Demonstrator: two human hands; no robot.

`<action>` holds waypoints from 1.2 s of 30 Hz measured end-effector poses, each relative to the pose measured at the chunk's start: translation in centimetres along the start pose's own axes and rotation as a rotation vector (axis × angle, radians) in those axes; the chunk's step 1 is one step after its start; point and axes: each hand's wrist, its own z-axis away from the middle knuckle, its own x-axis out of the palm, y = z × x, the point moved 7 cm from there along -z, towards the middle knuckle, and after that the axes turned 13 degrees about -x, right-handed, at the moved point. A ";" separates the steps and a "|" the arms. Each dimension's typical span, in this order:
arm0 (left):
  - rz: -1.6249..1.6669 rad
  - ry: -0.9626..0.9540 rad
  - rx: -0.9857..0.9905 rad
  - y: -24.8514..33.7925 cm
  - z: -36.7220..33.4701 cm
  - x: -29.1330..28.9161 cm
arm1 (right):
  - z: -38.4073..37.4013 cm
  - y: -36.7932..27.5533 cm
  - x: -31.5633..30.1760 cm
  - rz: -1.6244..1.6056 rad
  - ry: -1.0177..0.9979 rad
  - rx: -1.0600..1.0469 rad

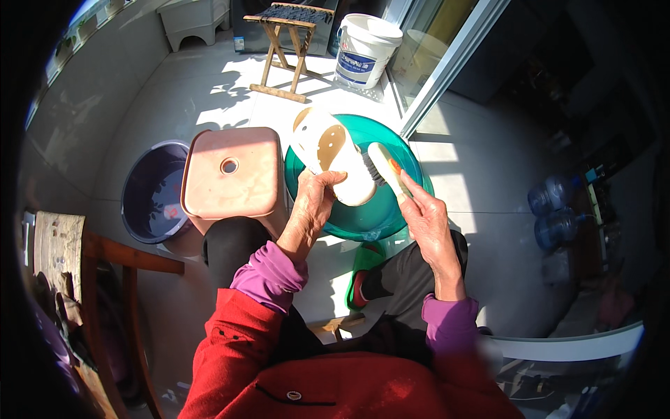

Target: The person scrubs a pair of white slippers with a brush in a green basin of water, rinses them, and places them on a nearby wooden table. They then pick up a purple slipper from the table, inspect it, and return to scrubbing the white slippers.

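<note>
My left hand (313,208) is closed round the side of a white slipper (354,186), its thumb on the upper edge. Brown patches and small holes show on the slipper, which is tilted above a round green basin (357,222). In my right hand (427,222) is a scrub brush (385,166) with a pale handle and dark bristles. The bristles touch, or nearly touch, the slipper's right side. My right fingers lie along the handle's lower end, with the forefinger stretched over it. Sunlight washes out the slipper's far end.
A pink plastic stool (234,185) stands left of the basin, next to a purple tub (150,202). Farther off are a wooden folding stool (286,52) and a white bucket (366,52). A sliding door frame (450,70) rises at right. A wooden chair (105,248) is near left.
</note>
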 end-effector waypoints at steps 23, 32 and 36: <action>-0.031 -0.214 -0.296 -1.8 0.8 0.9 | -4.9 -3.6 -0.1 0.272 -0.021 -0.272; -0.013 -0.269 -0.289 -2.2 1.1 1.6 | 2.3 -6.2 -0.9 0.213 0.007 -0.210; -0.015 -0.338 -0.313 -2.3 1.8 2.6 | -1.0 -5.2 -1.1 0.158 0.029 -0.289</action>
